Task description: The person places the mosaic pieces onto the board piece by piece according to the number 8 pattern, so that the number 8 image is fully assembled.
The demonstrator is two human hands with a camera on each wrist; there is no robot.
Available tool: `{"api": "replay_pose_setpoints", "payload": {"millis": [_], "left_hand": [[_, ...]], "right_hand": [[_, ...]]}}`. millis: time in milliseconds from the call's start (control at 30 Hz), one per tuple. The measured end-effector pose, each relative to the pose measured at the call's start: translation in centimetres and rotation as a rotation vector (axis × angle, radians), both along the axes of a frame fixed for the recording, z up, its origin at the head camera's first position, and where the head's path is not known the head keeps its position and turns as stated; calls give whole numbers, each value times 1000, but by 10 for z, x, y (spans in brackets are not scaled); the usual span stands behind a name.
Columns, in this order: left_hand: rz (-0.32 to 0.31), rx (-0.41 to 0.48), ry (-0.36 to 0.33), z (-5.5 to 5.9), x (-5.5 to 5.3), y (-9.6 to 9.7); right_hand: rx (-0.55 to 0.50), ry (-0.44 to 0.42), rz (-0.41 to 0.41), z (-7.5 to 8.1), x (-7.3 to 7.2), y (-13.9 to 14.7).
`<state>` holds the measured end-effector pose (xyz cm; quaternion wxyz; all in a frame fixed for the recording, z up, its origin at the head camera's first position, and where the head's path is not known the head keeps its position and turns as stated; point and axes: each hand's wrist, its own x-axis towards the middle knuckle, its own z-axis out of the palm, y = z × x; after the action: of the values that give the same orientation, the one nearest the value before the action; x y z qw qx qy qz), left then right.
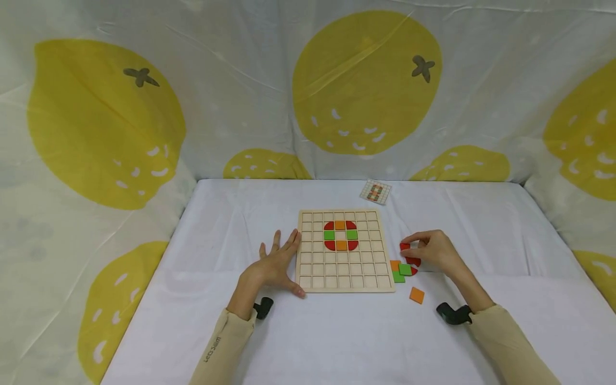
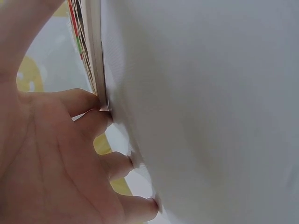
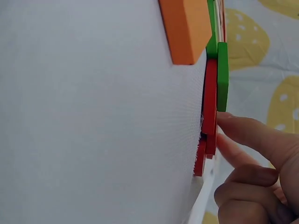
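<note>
Several red pieces [image 1: 413, 262] lie right of the board [image 1: 343, 268], nearer the right hand [image 1: 434, 250], which touches them; pinch unclear. Left hand [image 1: 275, 266] spreads wide at the board's left edge.

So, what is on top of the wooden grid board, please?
On the wooden grid board lies a ring of four red pieces, two orange pieces and two green pieces, around an uncovered cell. What lies beneath these pieces is covered and cannot be seen.

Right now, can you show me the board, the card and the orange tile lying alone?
Board [image 1: 343, 269]: head view, a bare square in its lower half.
Card [image 1: 376, 192]: head view, its printed middle.
Orange tile [image 1: 417, 295]: head view, its top face.
</note>
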<state>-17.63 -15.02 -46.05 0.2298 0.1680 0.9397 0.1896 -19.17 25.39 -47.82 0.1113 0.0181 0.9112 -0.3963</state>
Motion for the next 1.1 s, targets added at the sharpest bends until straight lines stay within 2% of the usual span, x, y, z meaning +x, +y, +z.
{"api": "replay_pose_setpoints", "payload": {"millis": [100, 167, 500, 833, 1100], "left_hand": [[4, -5, -2, 0, 0, 0], [7, -8, -4, 0, 0, 0], [11, 5, -9, 0, 1, 0], [-3, 26, -6, 2, 0, 0], [5, 22, -23, -1, -1, -1]], "right_hand": [[-22, 18, 38, -1, -3, -1], [-26, 32, 36, -1, -4, -2], [49, -4, -60, 1, -4, -3], [49, 39, 17, -3, -7, -5], [80, 17, 44, 0, -7, -8]]}}
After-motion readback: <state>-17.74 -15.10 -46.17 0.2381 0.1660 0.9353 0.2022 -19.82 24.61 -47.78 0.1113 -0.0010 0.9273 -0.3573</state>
